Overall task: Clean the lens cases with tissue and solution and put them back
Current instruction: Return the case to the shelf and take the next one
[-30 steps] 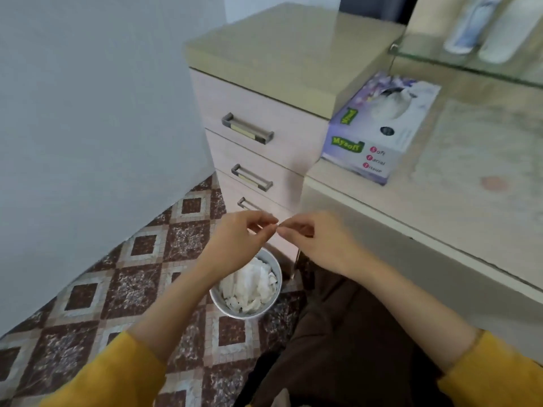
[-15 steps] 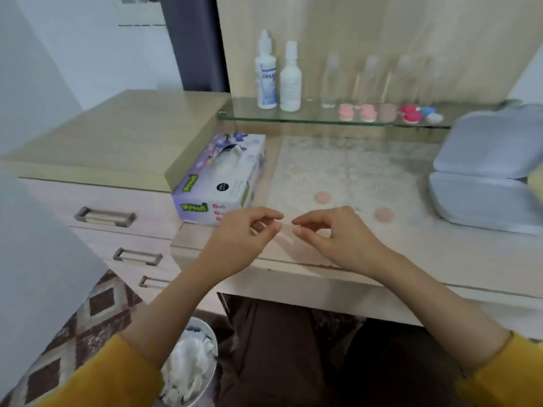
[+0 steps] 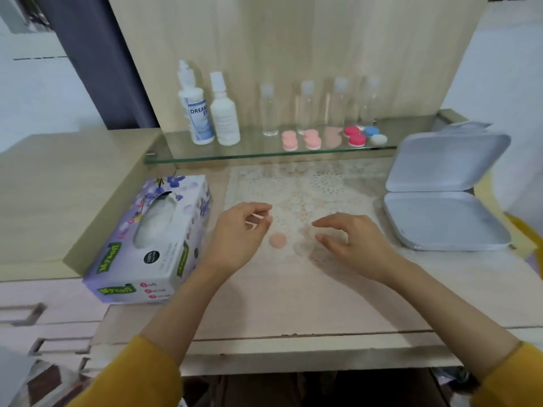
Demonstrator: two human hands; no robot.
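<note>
My left hand (image 3: pixel 242 233) pinches a small pale, see-through lens case (image 3: pixel 253 222) between thumb and fingers above the lace mat (image 3: pixel 308 186). Just right of that hand a round pink cap (image 3: pixel 277 240) lies on the mat. With loosely curled fingers and nothing in it, my right hand (image 3: pixel 351 242) hovers over the mat further right. Several pink lens cases (image 3: pixel 312 139), a red one (image 3: pixel 355 136) and a blue-and-white one (image 3: pixel 374 136) stand on the glass shelf (image 3: pixel 264 155). Two white solution bottles (image 3: pixel 197 113) stand at the shelf's left. A tissue box (image 3: pixel 152 239) lies left of my left hand.
An open grey hinged box (image 3: pixel 440 198) sits at the right of the desk. Several clear small bottles (image 3: pixel 305 107) stand behind the cases. A raised cabinet top (image 3: pixel 73 186) and drawers (image 3: pixel 23 312) are at the left.
My view rose from the floor bin to the desk. Both hands moved up over the mat and parted; the right let go, and the left keeps the small case.
</note>
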